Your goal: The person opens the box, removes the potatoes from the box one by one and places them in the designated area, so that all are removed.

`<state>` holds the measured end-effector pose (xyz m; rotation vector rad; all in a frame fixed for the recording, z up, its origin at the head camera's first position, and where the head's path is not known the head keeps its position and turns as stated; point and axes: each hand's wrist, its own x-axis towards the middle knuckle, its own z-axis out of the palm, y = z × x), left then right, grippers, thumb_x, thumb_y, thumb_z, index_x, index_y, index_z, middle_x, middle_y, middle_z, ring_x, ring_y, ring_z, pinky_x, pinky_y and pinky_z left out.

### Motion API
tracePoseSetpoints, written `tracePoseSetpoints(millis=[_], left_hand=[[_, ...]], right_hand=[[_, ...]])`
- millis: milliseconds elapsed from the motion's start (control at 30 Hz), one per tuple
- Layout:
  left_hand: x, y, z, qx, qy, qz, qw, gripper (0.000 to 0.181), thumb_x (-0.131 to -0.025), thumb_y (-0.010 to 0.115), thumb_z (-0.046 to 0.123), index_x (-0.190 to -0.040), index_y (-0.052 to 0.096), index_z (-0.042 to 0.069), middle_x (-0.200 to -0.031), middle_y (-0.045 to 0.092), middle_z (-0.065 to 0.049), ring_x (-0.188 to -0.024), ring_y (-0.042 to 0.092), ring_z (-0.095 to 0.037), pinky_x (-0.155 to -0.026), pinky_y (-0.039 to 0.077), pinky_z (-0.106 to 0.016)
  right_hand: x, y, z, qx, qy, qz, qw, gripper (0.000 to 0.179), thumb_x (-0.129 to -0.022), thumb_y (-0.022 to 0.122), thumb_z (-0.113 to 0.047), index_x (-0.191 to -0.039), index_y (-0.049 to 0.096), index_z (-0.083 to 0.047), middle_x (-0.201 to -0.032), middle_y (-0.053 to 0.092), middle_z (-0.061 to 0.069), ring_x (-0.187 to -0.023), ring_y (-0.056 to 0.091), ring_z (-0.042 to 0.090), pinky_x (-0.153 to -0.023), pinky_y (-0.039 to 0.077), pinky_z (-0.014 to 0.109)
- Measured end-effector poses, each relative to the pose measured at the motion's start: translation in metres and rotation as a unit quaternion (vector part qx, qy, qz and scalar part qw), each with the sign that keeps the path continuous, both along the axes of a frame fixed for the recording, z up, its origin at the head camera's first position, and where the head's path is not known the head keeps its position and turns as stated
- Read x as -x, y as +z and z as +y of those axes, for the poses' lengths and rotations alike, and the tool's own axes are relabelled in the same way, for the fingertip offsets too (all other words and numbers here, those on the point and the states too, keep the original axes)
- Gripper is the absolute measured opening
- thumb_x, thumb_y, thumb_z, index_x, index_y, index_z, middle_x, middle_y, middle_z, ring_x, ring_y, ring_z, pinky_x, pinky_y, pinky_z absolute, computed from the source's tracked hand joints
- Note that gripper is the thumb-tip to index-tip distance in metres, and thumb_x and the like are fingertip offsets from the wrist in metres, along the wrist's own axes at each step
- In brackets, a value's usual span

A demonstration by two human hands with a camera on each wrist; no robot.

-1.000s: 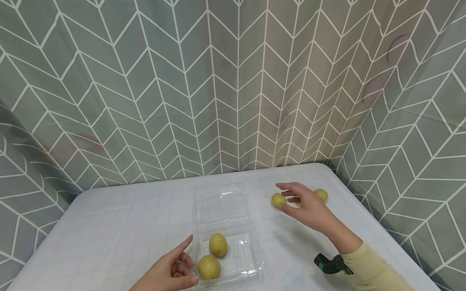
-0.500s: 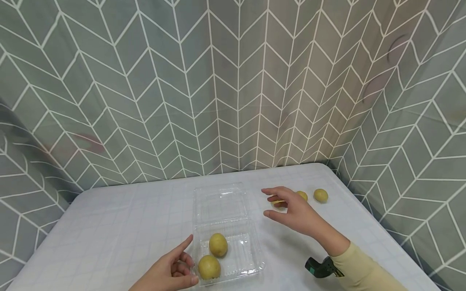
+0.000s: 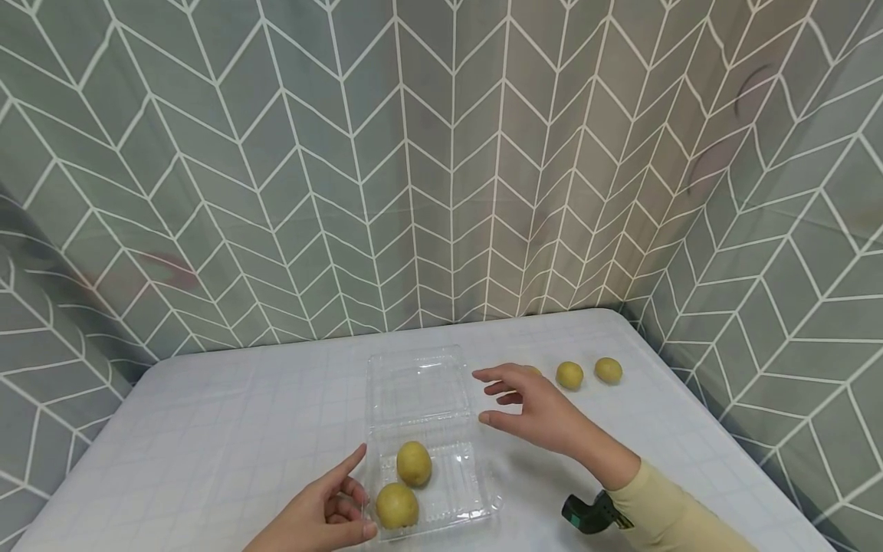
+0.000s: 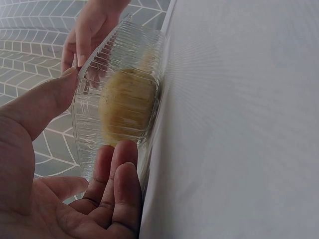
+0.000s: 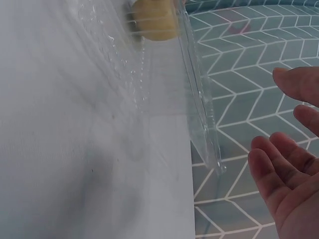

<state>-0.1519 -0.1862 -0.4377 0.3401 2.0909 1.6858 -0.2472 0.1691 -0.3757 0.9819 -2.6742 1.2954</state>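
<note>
A clear plastic clamshell box (image 3: 451,491) lies open on the table, its lid (image 3: 417,383) folded back on the far side. Two round yellow fruits (image 3: 414,464) sit in the left half of its base. My left hand (image 3: 324,502) rests at the box's left side; in the left wrist view the thumb touches the rim and the relaxed fingertips (image 4: 127,179) lie against the ribbed wall. Nothing is in my right hand (image 3: 531,402), held over the table right of the lid with fingers spread apart from the thumb.
Beyond my right hand, a row of yellow fruits (image 3: 569,376) lies on the white cloth-covered table (image 3: 241,429); the hand mostly hides the leftmost one. A patterned curtain (image 3: 428,192) surrounds the table's back and sides. A dark wrist device (image 3: 589,514) is at my right sleeve.
My right hand has moved left and slightly nearer, away from the row of fruits toward the box, still holding nothing. The left hand and the fruits have stayed in place.
</note>
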Motion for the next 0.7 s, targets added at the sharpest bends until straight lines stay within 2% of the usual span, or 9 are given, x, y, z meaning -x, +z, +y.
tracePoseSetpoints(millis=[300,700], left_hand=[[0.000,-0.001,0.000,0.003,0.002,0.002,1.0000,0.095,-0.089,0.076,0.017,-0.157,0.013,-0.001,-0.105,0.053,-0.012,-0.087,0.060,-0.021,-0.075,0.053,-0.025],[0.000,-0.003,-0.001,0.004,0.001,0.011,0.9999,0.096,-0.088,0.077,0.018,-0.157,0.013,-0.001,-0.105,0.054,-0.012,-0.086,0.061,-0.020,-0.075,0.053,-0.024]], right_hand=[[-0.002,-0.003,-0.015,0.020,0.033,-0.025,0.9989,0.053,-0.087,0.079,-0.023,-0.135,0.059,-0.017,-0.133,0.056,-0.005,-0.112,0.062,0.019,-0.091,0.052,0.036],[-0.005,-0.012,-0.034,0.026,0.080,-0.026,0.9962,0.050,-0.090,0.076,-0.021,-0.135,0.058,-0.014,-0.132,0.056,-0.005,-0.113,0.061,0.021,-0.091,0.052,0.034]])
